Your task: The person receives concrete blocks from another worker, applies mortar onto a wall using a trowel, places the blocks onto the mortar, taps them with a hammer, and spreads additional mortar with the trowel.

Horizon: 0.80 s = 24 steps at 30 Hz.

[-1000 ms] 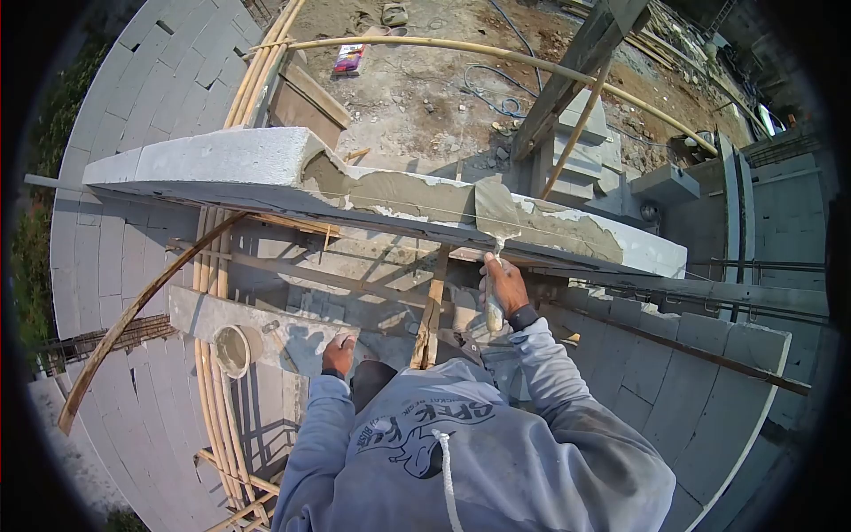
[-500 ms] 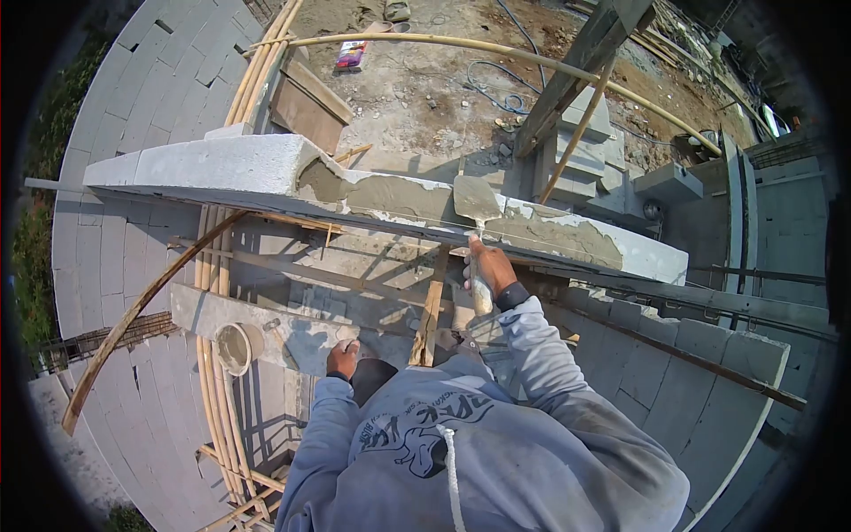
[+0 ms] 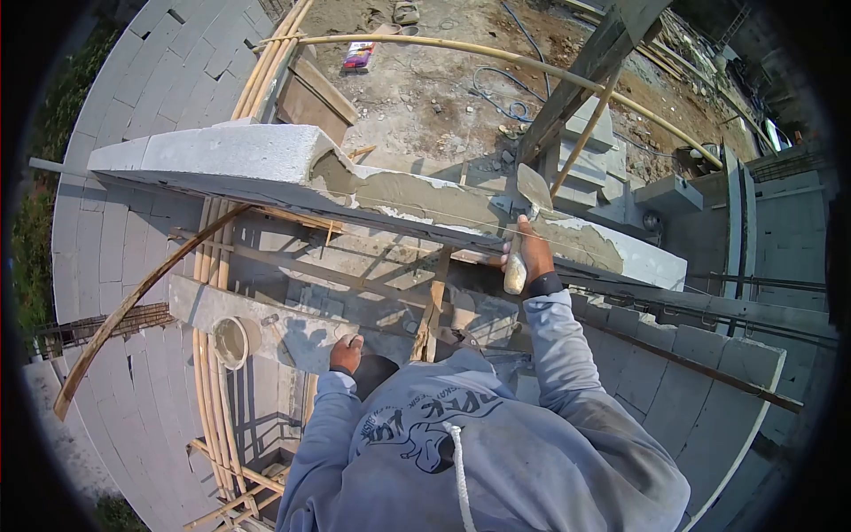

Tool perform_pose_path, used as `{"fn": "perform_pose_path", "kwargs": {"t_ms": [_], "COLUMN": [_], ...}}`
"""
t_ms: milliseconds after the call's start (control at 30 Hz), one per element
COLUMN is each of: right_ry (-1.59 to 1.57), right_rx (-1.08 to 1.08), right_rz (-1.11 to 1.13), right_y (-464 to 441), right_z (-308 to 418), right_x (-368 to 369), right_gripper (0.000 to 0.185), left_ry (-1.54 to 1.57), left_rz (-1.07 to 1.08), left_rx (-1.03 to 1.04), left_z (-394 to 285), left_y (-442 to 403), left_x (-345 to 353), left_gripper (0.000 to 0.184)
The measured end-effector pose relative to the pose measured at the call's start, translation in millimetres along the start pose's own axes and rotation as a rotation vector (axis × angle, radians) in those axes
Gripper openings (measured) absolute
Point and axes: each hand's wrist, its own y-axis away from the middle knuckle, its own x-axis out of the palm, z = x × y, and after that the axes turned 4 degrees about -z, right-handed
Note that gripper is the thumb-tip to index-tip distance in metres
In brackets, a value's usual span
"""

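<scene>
My right hand [image 3: 532, 251] is wrapped round the handle of a trowel [image 3: 534, 188], whose blade points up and away at the mortar-covered top of a block wall [image 3: 208, 158]. Grey mortar [image 3: 425, 195] spreads along the wall's top between white block ends, and a thin string runs over it. My left hand [image 3: 347, 353] rests near my knee with its fingers curled; whether anything is in them is hidden. Left of that hand, a round bucket [image 3: 235, 343] stands on a grey plank [image 3: 199, 306].
Bamboo poles [image 3: 496, 53] cross beyond the wall, near a thick wooden post [image 3: 581, 84] and stacked blocks [image 3: 581, 164]. A curved wooden pole [image 3: 133, 297] rises at the left. Below lie boards and a wooden prop [image 3: 430, 315]. Another block wall [image 3: 674, 363] stands at the right.
My right hand first moved a little left with the trowel, then right along the wall, and the blade is now tilted differently. My left hand has stayed in nearly the same place.
</scene>
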Motion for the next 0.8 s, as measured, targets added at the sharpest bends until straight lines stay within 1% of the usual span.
{"fn": "perform_pose_path", "kwargs": {"t_ms": [67,133,200,267,333,400,467,533,633,733,767,800], "right_ry": [-0.069,-0.185,-0.278,-0.187,-0.211,-0.230,-0.224,-0.211,-0.124,-0.042,0.000,0.046], "right_rx": [0.055,0.017,-0.029,-0.009,0.080,0.113,0.150,0.212,0.303,0.399,0.424,0.448], "right_rz": [0.095,0.290,0.511,0.612,0.716,0.821,0.935,0.975,1.055,1.144,1.135,1.129], "right_y": [11.1,24.6,40.9,44.9,46.5,53.9,62.7,71.4,74.7,84.9,87.0,88.8], "right_z": [0.5,-8.7,-17.4,-29.5,-41.3,-48.1,-50.3,-57.5,-72.4,-86.5,-92.2,-97.8], "right_x": [-12.6,-24.7,-28.4,-30.0,-27.6,-18.3,-2.8,15.3,39.4,68.0,77.5,86.5], "right_gripper": [0.035,0.035,0.033,0.033,0.031,0.032,0.035,0.038,0.040,0.040,0.040,0.039], "left_ry": [-0.028,-0.061,-0.030,-0.052,-0.071,-0.048,-0.005,0.010,0.064,0.110,0.133,0.148], "left_rz": [0.004,0.011,0.012,0.003,-0.001,-0.017,-0.034,-0.038,-0.029,-0.064,-0.075,-0.103], "left_rx": [0.022,0.058,0.029,0.003,0.057,0.082,0.131,0.156,0.107,-0.038,-0.087,-0.093], "left_z": [0.0,-0.3,-4.5,-12.3,-22.9,-33.5,-22.2,-17.0,-1.7,17.1,25.9,50.7], "left_y": [-1.5,-0.2,1.7,2.4,3.2,6.2,0.4,3.1,9.5,24.8,29.4,28.7], "left_x": [0.8,-1.0,-0.6,-1.6,-3.9,-6.2,0.8,0.3,0.2,-1.2,-5.7,2.4], "left_gripper": [0.042,0.042,0.042,0.041,0.041,0.040,0.039,0.040,0.041,0.042,0.042,0.042]}}
